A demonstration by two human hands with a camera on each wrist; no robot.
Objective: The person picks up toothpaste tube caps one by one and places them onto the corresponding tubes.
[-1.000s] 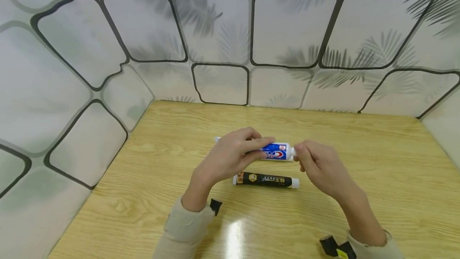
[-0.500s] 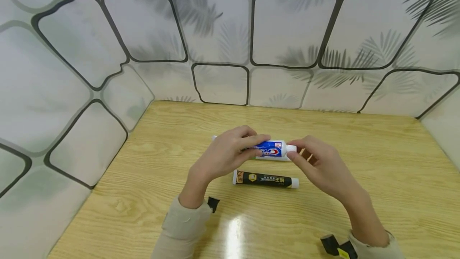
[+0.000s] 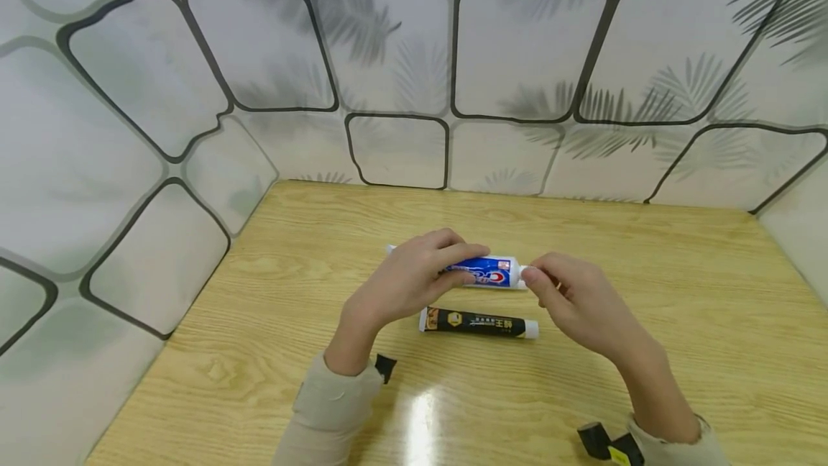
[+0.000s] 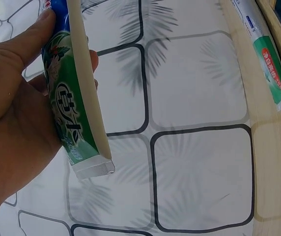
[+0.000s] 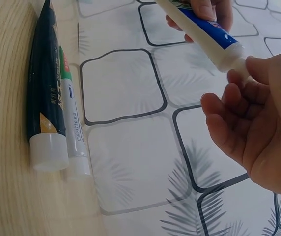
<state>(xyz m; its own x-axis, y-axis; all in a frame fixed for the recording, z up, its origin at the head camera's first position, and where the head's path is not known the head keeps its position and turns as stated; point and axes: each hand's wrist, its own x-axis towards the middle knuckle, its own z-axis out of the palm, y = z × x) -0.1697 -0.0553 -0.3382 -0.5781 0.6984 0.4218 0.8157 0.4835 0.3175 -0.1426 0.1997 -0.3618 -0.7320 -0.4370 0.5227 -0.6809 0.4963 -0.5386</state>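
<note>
My left hand (image 3: 414, 272) grips a blue, green and white toothpaste tube (image 3: 490, 271) around its body. In the left wrist view the tube's green, crimped tail (image 4: 76, 108) sticks out past the palm. Thumb and fingertips of my right hand (image 3: 578, 300) pinch the white cap (image 5: 238, 68) at the tube's other end. Nearer to me on the table lies a black toothpaste tube (image 3: 479, 323) with a white cap. A third toothpaste tube, white and green (image 5: 73, 118), lies beside the black one in the right wrist view; the held tube mostly hides it in the head view.
The wood-grain table (image 3: 679, 322) meets a patterned wall (image 3: 517, 49) at the back and another at the left. Black pieces (image 3: 608, 444) sit by the right sleeve, and a smaller black piece (image 3: 385, 367) by the left cuff.
The right hand's fingers loosened on the cap half a second ago, showing more of it, and pinch it again now. The held tube shifted slightly left, then back; the black tube stayed put.
</note>
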